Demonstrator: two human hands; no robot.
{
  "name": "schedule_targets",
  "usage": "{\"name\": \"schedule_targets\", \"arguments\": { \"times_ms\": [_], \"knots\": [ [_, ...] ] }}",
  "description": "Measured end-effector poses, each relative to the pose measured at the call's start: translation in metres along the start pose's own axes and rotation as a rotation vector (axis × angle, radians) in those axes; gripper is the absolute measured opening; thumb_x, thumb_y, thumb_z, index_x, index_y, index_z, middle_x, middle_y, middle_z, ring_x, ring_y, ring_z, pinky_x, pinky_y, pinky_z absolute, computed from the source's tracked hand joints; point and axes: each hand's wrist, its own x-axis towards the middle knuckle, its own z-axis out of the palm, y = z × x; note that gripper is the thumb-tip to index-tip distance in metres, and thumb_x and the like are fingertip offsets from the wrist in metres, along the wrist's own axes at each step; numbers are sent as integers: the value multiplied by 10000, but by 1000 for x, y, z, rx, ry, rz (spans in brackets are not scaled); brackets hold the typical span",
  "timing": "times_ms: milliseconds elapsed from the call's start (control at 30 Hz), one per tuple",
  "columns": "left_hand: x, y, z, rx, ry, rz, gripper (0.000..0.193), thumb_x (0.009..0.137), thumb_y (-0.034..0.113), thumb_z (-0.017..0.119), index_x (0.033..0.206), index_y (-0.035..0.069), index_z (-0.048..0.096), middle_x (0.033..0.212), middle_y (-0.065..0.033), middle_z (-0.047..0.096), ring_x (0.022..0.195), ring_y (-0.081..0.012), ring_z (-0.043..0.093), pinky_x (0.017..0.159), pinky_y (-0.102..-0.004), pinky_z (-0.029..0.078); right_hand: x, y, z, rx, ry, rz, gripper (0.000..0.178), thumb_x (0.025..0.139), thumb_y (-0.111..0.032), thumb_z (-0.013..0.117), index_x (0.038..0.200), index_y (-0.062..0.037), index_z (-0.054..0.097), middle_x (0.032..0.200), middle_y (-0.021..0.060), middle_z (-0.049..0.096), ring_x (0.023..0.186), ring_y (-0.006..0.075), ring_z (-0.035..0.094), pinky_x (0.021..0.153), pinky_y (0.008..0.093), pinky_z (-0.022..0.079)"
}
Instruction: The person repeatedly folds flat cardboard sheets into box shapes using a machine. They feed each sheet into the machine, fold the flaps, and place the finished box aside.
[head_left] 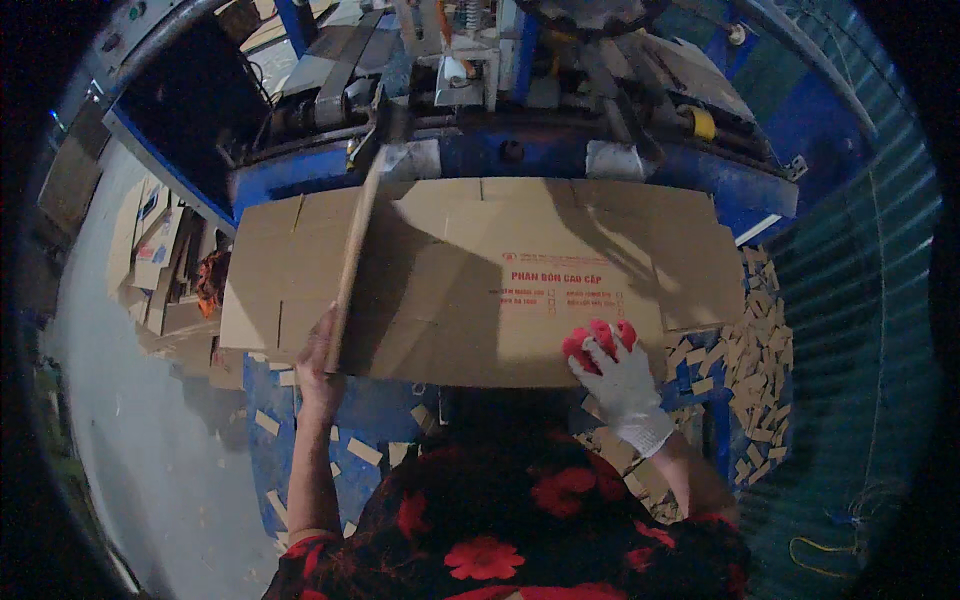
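A flat cardboard box blank (470, 250) with red print lies in front of me, creased and slotted along its far and left edges. My bare left hand (318, 345) is closed on the near end of a cardboard panel (352, 265) that stands nearly on edge and throws a shadow over the blank. Whether this panel is part of the blank or a separate sheet, I cannot tell. On the near right part of the print side rests my right hand (612, 365), in a white glove with red fingertips, its fingers apart and slightly bent.
Beyond the blank stands a blue machine (510, 155) with belts and rollers. Small cardboard offcuts (755, 370) are heaped at the right and scattered below. Stacked cardboard (160, 260) lies on the left, and a corrugated green wall (870, 330) rises on the right.
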Motion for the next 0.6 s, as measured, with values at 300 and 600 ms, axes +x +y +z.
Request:
{"name": "schedule_targets", "arguments": {
  "times_ms": [300,600],
  "knots": [
    [124,15,84,196,-62,233,738,663,-14,717,1351,21,450,1350,-200,488,1267,-373,451,1029,-420,408,75,118,45,-289,343,48,540,733,-83,587,1260,-191,544,1245,113,509,1124,362,515,934,464,430],
    [219,-26,133,239,-23,308,572,793,-22,500,1359,-3,421,1363,-192,465,1302,-363,399,1073,-410,357,168,197,73,-191,326,15,515,741,-103,584,1245,-200,553,1251,108,538,1169,332,494,987,502,388]
  ]
}}
